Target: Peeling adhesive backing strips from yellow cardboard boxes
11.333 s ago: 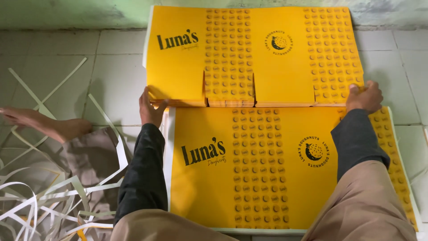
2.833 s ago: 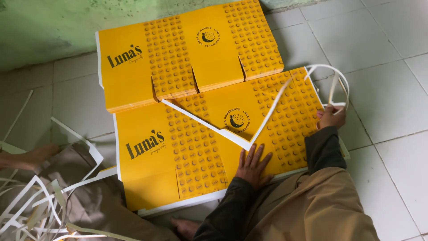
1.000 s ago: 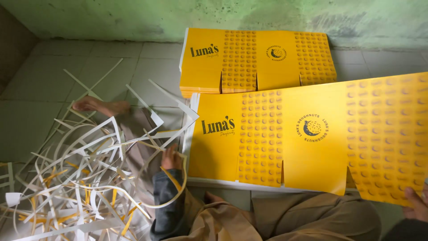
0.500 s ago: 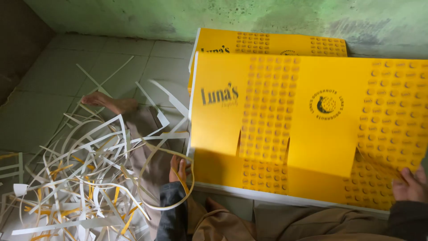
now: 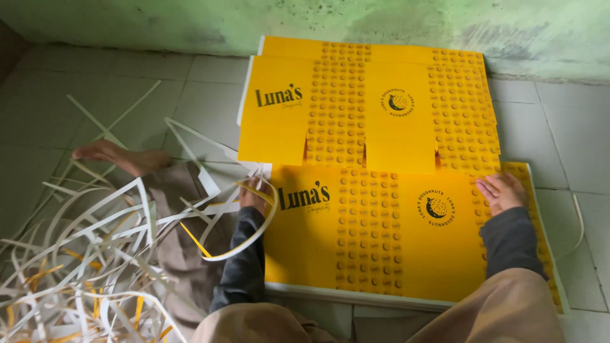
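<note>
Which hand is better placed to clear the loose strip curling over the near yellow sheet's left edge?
Left, probably. The left hand sits at the near yellow sheet's left edge, right by the curled strip. The right hand lies flat on the sheet's far right side.

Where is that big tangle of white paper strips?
In the head view the paper strips lie heaped on the tiled floor at lower left, beside the person's left hand and the nearer yellow stack.

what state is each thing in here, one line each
near stack of yellow sheets: flat on the floor, both hands on it
far stack of yellow sheets: flat, by the wall
left hand: at the near stack's left edge, a white strip looped round it
right hand: palm down on the near stack
white offcut strips: loose tangled pile
bare foot: resting on the tiles
</note>
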